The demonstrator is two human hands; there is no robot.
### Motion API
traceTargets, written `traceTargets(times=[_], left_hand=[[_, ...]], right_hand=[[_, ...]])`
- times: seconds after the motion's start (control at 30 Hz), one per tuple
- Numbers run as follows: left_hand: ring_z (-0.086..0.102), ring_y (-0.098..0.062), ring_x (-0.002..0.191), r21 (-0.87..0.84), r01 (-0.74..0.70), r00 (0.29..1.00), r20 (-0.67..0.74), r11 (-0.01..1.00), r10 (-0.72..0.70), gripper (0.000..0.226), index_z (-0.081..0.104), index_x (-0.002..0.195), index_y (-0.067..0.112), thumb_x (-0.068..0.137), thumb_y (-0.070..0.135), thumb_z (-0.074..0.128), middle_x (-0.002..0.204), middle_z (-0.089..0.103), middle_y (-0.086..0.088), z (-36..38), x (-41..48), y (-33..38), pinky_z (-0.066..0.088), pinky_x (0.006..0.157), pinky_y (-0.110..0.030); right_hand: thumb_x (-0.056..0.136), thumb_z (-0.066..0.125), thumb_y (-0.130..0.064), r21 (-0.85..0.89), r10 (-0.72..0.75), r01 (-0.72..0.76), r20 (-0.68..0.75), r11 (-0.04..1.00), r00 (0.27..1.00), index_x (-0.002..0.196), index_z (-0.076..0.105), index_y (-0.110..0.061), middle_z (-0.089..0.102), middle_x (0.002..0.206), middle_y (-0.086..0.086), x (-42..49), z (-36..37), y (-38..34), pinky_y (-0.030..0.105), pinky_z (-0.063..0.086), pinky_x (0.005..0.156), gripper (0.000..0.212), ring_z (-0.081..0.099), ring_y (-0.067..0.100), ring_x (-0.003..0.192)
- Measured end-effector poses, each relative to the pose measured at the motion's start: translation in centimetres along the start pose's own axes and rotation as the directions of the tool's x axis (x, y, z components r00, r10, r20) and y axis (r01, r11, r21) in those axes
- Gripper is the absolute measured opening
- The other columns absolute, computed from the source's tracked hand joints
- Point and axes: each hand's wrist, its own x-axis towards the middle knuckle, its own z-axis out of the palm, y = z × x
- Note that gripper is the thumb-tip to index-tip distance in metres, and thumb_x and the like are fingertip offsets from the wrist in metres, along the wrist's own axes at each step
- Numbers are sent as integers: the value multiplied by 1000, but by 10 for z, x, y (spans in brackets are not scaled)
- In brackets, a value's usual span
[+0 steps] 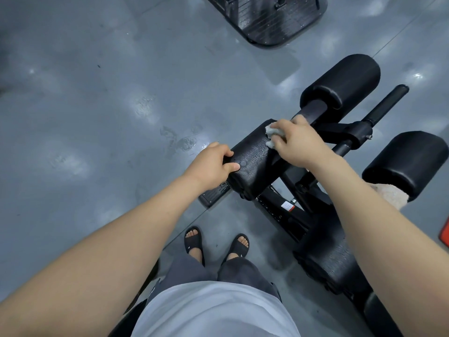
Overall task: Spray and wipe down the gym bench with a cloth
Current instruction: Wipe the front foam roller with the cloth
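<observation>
Where the person stands: grey glossy floor (85,105), lamp glare in patches, wet smears (182,142) just left of the gym bench (252,164).
room: gym; black footplate (267,23) of another machine at the top edge.
gym bench: black frame, narrow seat pad in textured vinyl, beaded with droplets; two fat roller pads (345,79) beyond it, to the right.
cloth (272,133): small, white, bunched; lies on the pad's far end.
right grip (298,144): fingers curled over the cloth, pressing it onto the pad.
left grip (211,164): closed round the pad's near left edge, thumb on top.
other: beige towel (391,195) by the nearer roller, partly behind the right forearm; black slides (193,242) on the feet.
</observation>
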Motion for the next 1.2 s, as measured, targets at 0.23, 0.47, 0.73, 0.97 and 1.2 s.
traceTargets(times=[0.23, 0.47, 0.73, 0.97, 1.2], left_hand=[[54, -21, 98, 2, -27, 1000, 6, 1000, 27, 35, 64, 118, 13, 90, 31, 76, 109, 51, 2, 0, 2, -1, 43, 89, -30], [50, -17, 93, 21, -37, 999, 12, 999, 37, 35, 63, 121, 12, 93, 32, 73, 109, 49, 3, 0, -1, -1, 38, 83, -26], [56, -19, 97, -35, -22, 999, 26, 999, 23, 33, 63, 117, 12, 92, 31, 74, 111, 48, 4, -1, 3, -5, 53, 89, -37], [51, -20, 102, 12, -53, 999, 3, 999, 53, 38, 62, 122, 13, 92, 34, 74, 110, 47, 5, 1, -3, 0, 37, 86, -26], [50, -19, 98, -12, -53, 998, -18, 999, 53, 39, 64, 123, 13, 91, 33, 75, 110, 47, 4, 3, -5, -3, 41, 89, -28]], right_hand=[[95, 67, -27, -72, -112, 118, 76, 990, 991, 133, 59, -16, 49, 105, 6, -11, 3, 10, 33, 44, 83, 40, 56, 28, 97], [99, 57, -22, -136, -70, 66, -19, 988, 997, 110, 68, -13, 45, 97, 5, 29, 4, -5, 37, 47, 73, 18, 59, 34, 88], [95, 63, -25, -13, -91, 91, -24, 996, 996, 118, 66, -15, 56, 100, 6, -9, 15, -13, 33, 43, 80, 25, 58, 29, 95], [97, 61, -29, -7, -33, 32, -69, 999, 997, 102, 55, -11, 51, 93, 9, -4, 17, -1, 34, 35, 71, 20, 51, 31, 88], [97, 59, -32, -81, 65, -75, -126, 994, 990, 110, 61, -10, 55, 97, 14, 7, 19, -8, 40, 42, 78, 26, 54, 41, 100]])
